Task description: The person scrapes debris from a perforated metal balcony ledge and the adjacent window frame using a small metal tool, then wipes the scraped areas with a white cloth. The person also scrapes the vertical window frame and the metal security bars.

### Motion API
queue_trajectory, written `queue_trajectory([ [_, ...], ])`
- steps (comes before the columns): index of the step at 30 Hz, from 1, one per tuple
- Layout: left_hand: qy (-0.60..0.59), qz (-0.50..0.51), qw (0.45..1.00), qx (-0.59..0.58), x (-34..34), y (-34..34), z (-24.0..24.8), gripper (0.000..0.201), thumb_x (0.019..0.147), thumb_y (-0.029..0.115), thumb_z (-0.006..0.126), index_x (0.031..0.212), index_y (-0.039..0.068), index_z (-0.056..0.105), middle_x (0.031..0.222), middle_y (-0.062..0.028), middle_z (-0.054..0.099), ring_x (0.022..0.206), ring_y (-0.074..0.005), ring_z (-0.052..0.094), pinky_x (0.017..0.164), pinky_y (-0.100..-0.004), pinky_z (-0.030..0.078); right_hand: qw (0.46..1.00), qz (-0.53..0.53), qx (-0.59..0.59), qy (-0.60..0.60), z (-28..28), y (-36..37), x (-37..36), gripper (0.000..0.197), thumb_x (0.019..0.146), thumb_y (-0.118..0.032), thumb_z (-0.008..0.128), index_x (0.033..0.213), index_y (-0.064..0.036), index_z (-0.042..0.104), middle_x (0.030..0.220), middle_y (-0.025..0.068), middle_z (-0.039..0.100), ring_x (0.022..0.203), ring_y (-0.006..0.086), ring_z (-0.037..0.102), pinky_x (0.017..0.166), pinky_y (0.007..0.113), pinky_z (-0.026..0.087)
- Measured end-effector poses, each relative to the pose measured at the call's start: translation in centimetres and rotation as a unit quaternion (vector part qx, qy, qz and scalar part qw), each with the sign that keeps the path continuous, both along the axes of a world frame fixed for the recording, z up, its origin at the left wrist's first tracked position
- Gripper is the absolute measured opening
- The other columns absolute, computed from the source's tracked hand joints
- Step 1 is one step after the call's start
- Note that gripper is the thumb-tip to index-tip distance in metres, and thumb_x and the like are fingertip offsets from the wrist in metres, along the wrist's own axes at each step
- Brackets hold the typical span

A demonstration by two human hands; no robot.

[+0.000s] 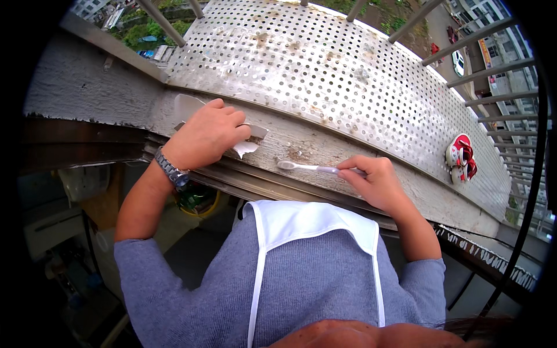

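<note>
My right hand pinches the handle of a white toothbrush. The brush head lies low over the rough concrete sill, beside a patch of loose brown dirt. To the left, my left hand is closed on a torn white piece of paper or thin card, its fingers bent over the top. Some dark dirt shows on the paper near the fingertips. My palm hides the middle of the paper, while another pale part sticks out beyond the knuckles. A dark metal watch is on my left wrist.
Beyond the sill spreads a perforated metal sheet with dirt stains, enclosed by metal bars. Red and white shoes stand on it at right. Sliding window tracks run along the near side. A black cable hangs at far right.
</note>
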State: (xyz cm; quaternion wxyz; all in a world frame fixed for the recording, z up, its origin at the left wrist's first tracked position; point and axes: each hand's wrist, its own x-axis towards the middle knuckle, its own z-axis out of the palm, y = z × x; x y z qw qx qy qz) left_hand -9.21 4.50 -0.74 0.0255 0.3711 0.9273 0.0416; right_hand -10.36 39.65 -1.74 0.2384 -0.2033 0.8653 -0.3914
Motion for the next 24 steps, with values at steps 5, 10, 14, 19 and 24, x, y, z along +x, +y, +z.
queue_trajectory([
  [5, -0.014, -0.015, 1.0, -0.005, -0.1, 0.8, -0.3, 0.009, 0.074, 0.005, 0.062, 0.08, 0.01, 0.057, 0.079, -0.0046, 0.055, 0.08, -0.0233, 0.058, 0.075, -0.0347, 0.043, 0.995, -0.002, -0.038, 0.088, 0.0, 0.1, 1.0, 0.013, 0.087, -0.019, 0.072, 0.094, -0.0079, 0.073, 0.073, 0.0115, 0.069, 0.062, 0.0252, 0.067, 0.058, 0.034, 0.051],
  [10, -0.007, -0.018, 1.0, -0.013, 0.0, 0.9, -0.1, 0.01, 0.074, 0.004, 0.062, 0.082, 0.01, 0.058, 0.08, -0.0052, 0.056, 0.081, -0.0244, 0.059, 0.075, -0.0356, 0.043, 0.992, 0.023, -0.063, 0.104, -1.5, -1.3, 1.8, 0.013, 0.087, -0.019, 0.072, 0.095, -0.0086, 0.073, 0.075, 0.0119, 0.07, 0.063, 0.0247, 0.067, 0.057, 0.034, 0.051],
  [14, -0.018, -0.009, 0.999, -0.027, 0.4, 0.9, 0.0, 0.01, 0.075, 0.004, 0.062, 0.082, 0.01, 0.058, 0.08, -0.0056, 0.056, 0.081, -0.0246, 0.059, 0.075, -0.036, 0.043, 0.997, -0.032, -0.031, 0.056, -1.7, -0.4, 1.7, 0.013, 0.087, -0.019, 0.072, 0.096, -0.0089, 0.074, 0.076, 0.0115, 0.07, 0.063, 0.0238, 0.067, 0.058, 0.033, 0.051],
  [19, -0.035, -0.02, 0.999, 0.004, 0.3, 2.4, -1.0, 0.009, 0.075, 0.004, 0.061, 0.082, 0.01, 0.058, 0.08, -0.0059, 0.057, 0.082, -0.0246, 0.059, 0.076, -0.0357, 0.043, 0.996, -0.042, -0.043, 0.061, -0.9, 1.6, 1.6, 0.013, 0.087, -0.017, 0.074, 0.095, -0.0077, 0.074, 0.075, 0.0103, 0.07, 0.061, 0.0197, 0.065, 0.058, 0.03, 0.05],
  [24, -0.032, 0.004, 0.999, -0.009, 0.1, 3.2, -1.2, 0.013, 0.077, 0.004, 0.06, 0.088, 0.01, 0.059, 0.081, -0.006, 0.057, 0.083, -0.0246, 0.06, 0.077, -0.0362, 0.042, 0.992, -0.067, -0.081, 0.072, -1.1, 4.5, 1.3, 0.012, 0.086, -0.015, 0.075, 0.094, -0.0065, 0.074, 0.074, 0.01, 0.07, 0.06, 0.017, 0.064, 0.057, 0.03, 0.05],
])
